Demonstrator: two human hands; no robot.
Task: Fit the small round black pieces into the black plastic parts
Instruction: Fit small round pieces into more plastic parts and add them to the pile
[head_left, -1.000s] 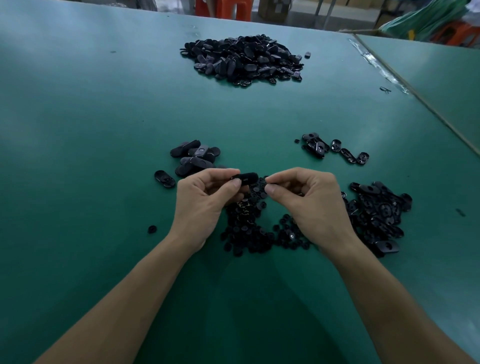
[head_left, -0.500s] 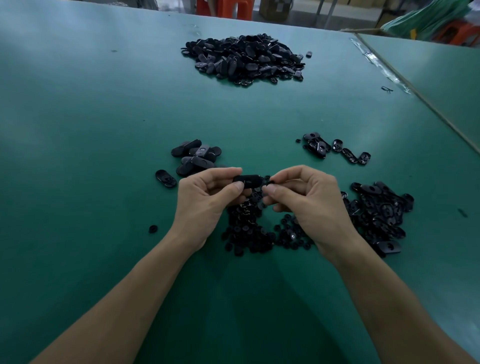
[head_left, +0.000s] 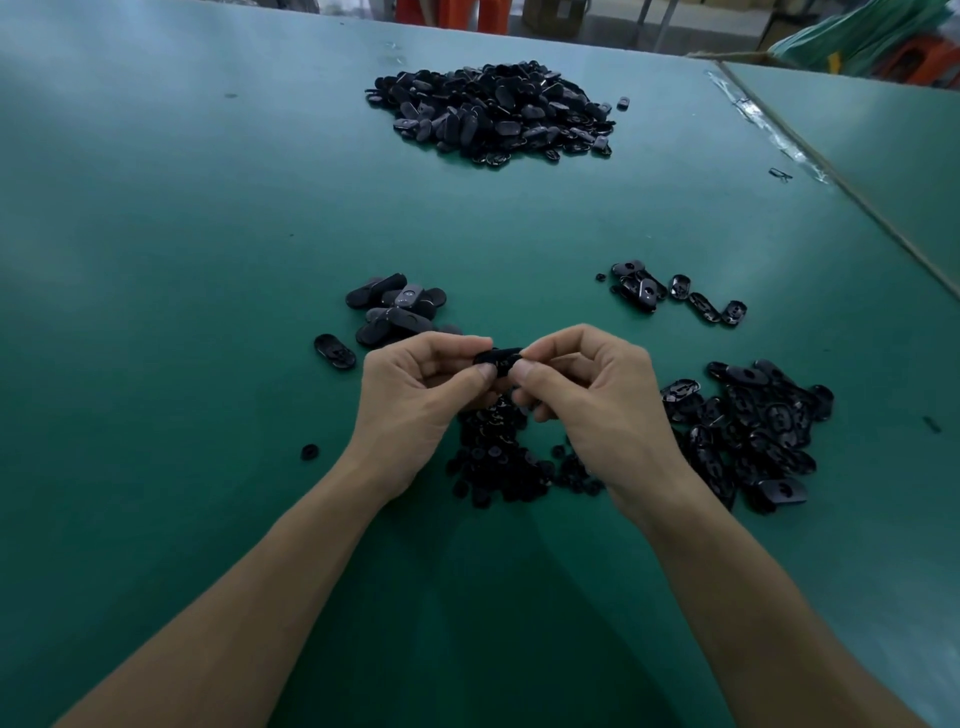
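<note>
Your two bare forearms come in from the near edge of the green table (head_left: 156, 260) and meet over the heap of small round black pieces (head_left: 498, 467), which lies spread on the table just under and between your wrists.

Directly above the far edge of that heap, your left hand (head_left: 415, 400) has its fingers curled, with thumb and forefinger pinching the left end of one black plastic part (head_left: 498, 357). The part is held clear of the table, lying roughly level. Your right hand (head_left: 597, 405) is curled the same way, its thumb and forefinger closed on the part's right end. You cannot tell from here whether a round piece sits under those fingertips.

Left of the heap, well apart, a single stray round piece (head_left: 309, 451) lies on its own. Right of the heap, just beside your right wrist, is a loose pile of oval parts (head_left: 753, 431), many showing their hollow side.

Beyond the heap and to its left sits a small cluster of parts (head_left: 395, 312), mostly smooth side up, with one lone oval part (head_left: 335, 352) just left of it. Beyond the heap and to its right, a short row of parts (head_left: 670, 296) lies scattered.

Far beyond the heap, near the far edge, is the big pile of parts (head_left: 493, 111). To the far right of it, a taped seam (head_left: 769, 130) joins a second table (head_left: 883, 156), and orange stools (head_left: 452, 13) stand past the edge.
</note>
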